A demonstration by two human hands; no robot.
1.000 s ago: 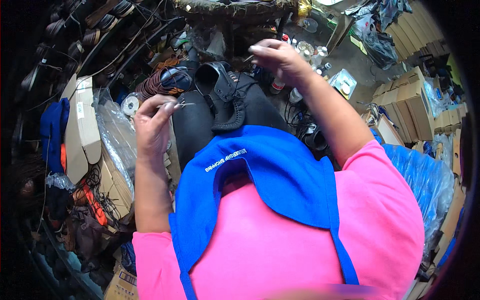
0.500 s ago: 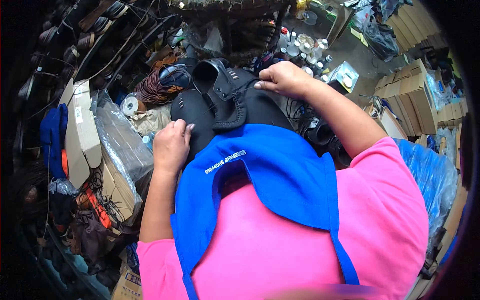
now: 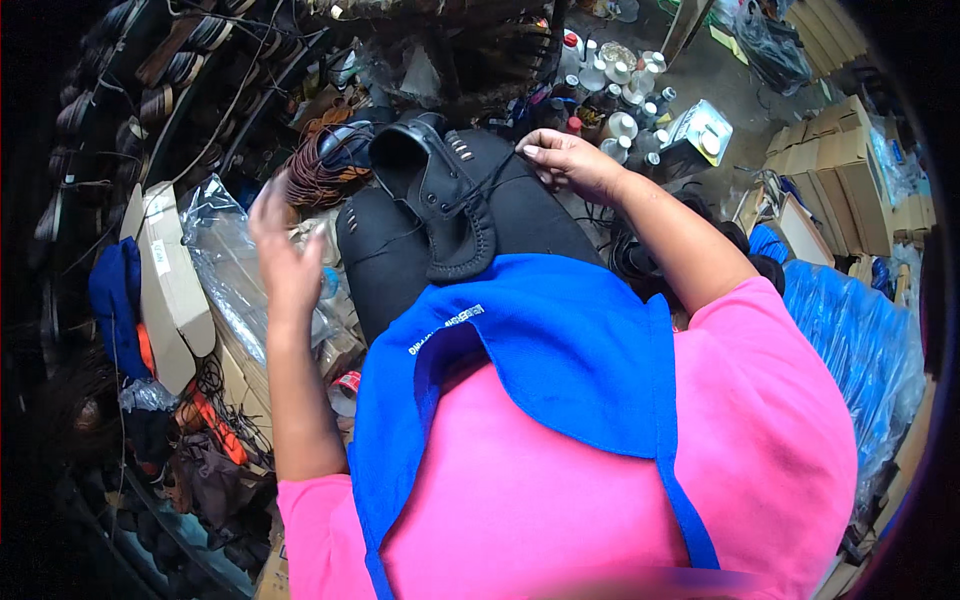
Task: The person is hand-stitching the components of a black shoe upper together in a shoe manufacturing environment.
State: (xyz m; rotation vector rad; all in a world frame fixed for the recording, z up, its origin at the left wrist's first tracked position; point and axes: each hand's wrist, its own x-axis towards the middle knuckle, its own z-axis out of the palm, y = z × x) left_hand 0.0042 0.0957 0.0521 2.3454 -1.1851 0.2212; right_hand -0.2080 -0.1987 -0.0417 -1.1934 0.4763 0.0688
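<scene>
A black shoe [image 3: 455, 205] lies across my lap on black trousers [image 3: 540, 215], with its dark opening to the upper left. From its eyelet side a thin dark lace [image 3: 497, 180] runs up to my right hand [image 3: 568, 160], whose fingertips pinch it. My left hand [image 3: 285, 240] is raised off the lap on the left, slightly blurred. Its fingers are stretched apart with nothing visible in them. A loose thread end lies over the trousers left of the shoe. A blue apron [image 3: 560, 330] covers my chest and its top edge meets the shoe.
A bundle of brown cord [image 3: 320, 170] sits beyond my left hand. Several bottles [image 3: 620, 125] and a metal can [image 3: 700, 135] stand at the far right. Folded cardboard [image 3: 825, 180] and blue plastic wrap [image 3: 850, 330] lie on the right. A cardboard box piece [image 3: 170, 280] leans on the left.
My left hand has lifted off the trousers and swung up and left, its fingers opening. My right hand stays close to its place, still pinching the lace.
</scene>
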